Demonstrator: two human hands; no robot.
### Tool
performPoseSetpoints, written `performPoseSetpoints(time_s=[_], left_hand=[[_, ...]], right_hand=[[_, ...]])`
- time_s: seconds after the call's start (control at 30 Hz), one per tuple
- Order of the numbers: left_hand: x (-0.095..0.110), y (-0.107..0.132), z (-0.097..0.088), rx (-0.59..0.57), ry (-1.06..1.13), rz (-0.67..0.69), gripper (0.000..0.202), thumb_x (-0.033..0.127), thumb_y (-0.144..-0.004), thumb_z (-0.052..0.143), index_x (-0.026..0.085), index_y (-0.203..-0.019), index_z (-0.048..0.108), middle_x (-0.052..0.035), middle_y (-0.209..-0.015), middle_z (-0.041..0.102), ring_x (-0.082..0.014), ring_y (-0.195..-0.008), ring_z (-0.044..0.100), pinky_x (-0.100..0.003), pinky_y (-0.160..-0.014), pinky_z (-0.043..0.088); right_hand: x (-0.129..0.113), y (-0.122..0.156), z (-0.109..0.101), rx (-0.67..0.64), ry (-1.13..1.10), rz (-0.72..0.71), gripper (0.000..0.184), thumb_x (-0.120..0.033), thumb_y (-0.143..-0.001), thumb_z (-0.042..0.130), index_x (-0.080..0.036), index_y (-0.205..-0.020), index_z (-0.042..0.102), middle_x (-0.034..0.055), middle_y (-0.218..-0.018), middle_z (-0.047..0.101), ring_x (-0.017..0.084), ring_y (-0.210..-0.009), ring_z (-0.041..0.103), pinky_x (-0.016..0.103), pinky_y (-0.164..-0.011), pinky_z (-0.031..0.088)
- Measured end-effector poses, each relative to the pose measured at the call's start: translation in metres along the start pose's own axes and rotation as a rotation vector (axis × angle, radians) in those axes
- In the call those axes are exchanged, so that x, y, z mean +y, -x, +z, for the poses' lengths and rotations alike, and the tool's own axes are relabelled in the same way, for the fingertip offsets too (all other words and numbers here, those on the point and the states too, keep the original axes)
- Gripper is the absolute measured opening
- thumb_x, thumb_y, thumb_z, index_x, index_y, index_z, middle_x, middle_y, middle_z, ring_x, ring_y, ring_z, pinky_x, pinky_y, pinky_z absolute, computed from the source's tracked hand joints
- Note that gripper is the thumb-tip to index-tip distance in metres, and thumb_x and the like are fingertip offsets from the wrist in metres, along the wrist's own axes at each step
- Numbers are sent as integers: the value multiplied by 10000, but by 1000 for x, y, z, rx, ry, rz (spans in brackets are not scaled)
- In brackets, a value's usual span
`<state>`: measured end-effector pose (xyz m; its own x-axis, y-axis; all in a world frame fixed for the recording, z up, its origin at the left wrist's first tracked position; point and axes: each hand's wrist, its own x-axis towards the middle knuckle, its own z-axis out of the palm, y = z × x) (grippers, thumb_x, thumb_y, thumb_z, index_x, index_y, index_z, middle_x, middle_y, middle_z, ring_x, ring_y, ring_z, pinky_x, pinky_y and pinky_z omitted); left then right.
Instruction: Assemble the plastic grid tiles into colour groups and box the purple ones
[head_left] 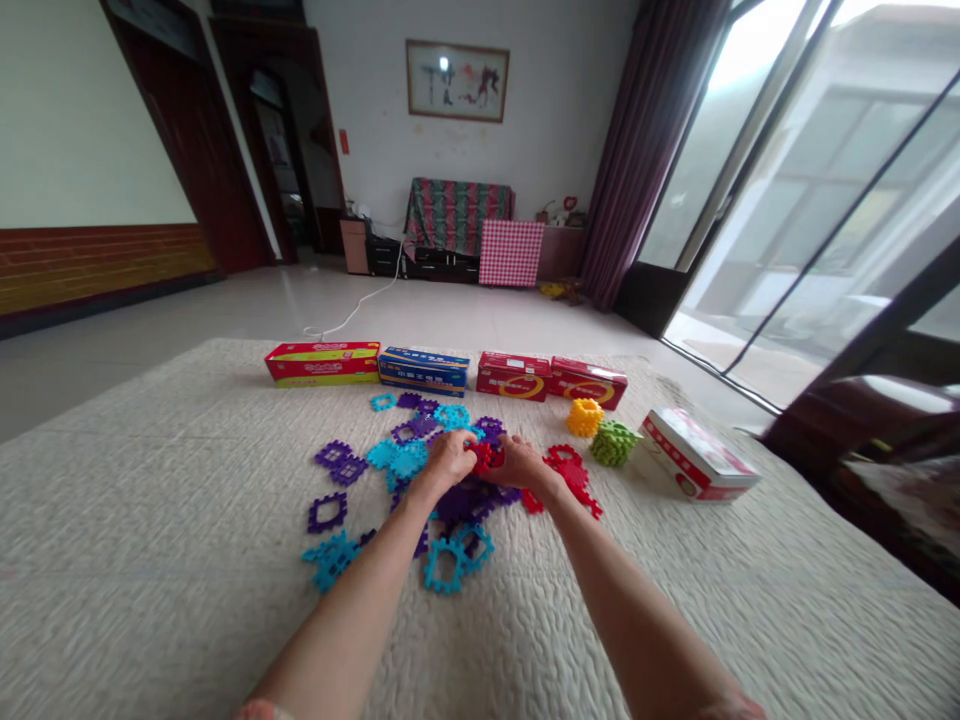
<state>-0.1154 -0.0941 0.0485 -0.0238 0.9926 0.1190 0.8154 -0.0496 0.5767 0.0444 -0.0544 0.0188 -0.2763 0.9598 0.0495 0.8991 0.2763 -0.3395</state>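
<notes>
Between both hands is a cluster of red interlocking plastic pieces (484, 458) with toothed edges. My left hand (451, 457) grips its left side, fingers closed. My right hand (519, 462) pinches it from the right. How the red pieces join is partly hidden by the fingers. Loose purple pieces (461, 503) lie beneath and around the hands. Light blue pieces (405, 460) lie to the left, and another blue one (445, 566) is nearer to me. More red pieces (568, 472) rest just right of my right hand.
A yellow built block (584, 417) and a green one (615, 443) stand to the right, beside a white-red box (697, 455). Along the back are a red-yellow box (324, 364), a blue box (424, 372) and two red boxes (514, 377). Everything lies on a cream quilted cover (187, 520).
</notes>
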Motion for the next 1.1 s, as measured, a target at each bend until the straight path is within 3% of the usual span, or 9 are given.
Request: performPoseSetpoints(time_s=[0.23, 0.4, 0.63, 0.8, 1.0, 1.1], left_hand=[[10, -16, 21, -33, -118, -24, 414, 113, -724, 563, 157, -1119, 676, -124, -1082, 699, -243, -1055, 622, -325, -938, 451], [13, -20, 24, -28, -87, -98, 432, 101, -704, 586, 157, -1123, 677, -129, -1102, 699, -261, -1074, 621, -328, -934, 451], [17, -21, 22, 26, -25, -98, 393, 125, -702, 618, 165, -1085, 698, -102, -1020, 724, -243, -1013, 644, -323, -918, 463], [37, -26, 24, 64, 137, -36, 385, 118, -700, 600, 175, -1066, 703, -64, -963, 734, -190, -908, 662, -277, -854, 485], [80, -26, 64, -101, 380, -75, 385, 123, -690, 632, 151, -1068, 697, -41, -789, 726, -151, -702, 648, -246, -686, 500], [95, -19, 84, -106, 329, -45, 399, 175, -705, 654, 165, -1103, 675, -47, -869, 726, -167, -796, 660, -265, -763, 501]], right_hand=[[16, -6, 14, 112, -103, -46, 736, -388, -546, 785, -172, -1215, 568, 148, -1128, 574, 305, -1016, 563, 404, -854, 459], [17, -8, 14, 199, -208, -89, 490, -190, -633, 674, -214, -1120, 622, 79, -1105, 592, 217, -982, 583, 340, -857, 477], [13, -6, -1, 273, -292, -53, 393, -74, -664, 556, -182, -1023, 675, 56, -992, 627, 170, -883, 604, 273, -817, 479], [22, 3, -25, 337, -286, -27, 429, -41, -688, 488, -178, -1052, 670, 75, -1033, 616, 172, -920, 581, 273, -850, 457], [72, 31, -49, 361, -235, 96, 383, -83, -683, 533, -176, -1028, 672, 76, -975, 634, 191, -878, 588, 299, -837, 463], [94, 50, -53, 393, -224, 149, 390, -116, -699, 536, -159, -1070, 646, 103, -1066, 619, 213, -948, 590, 319, -865, 463]])
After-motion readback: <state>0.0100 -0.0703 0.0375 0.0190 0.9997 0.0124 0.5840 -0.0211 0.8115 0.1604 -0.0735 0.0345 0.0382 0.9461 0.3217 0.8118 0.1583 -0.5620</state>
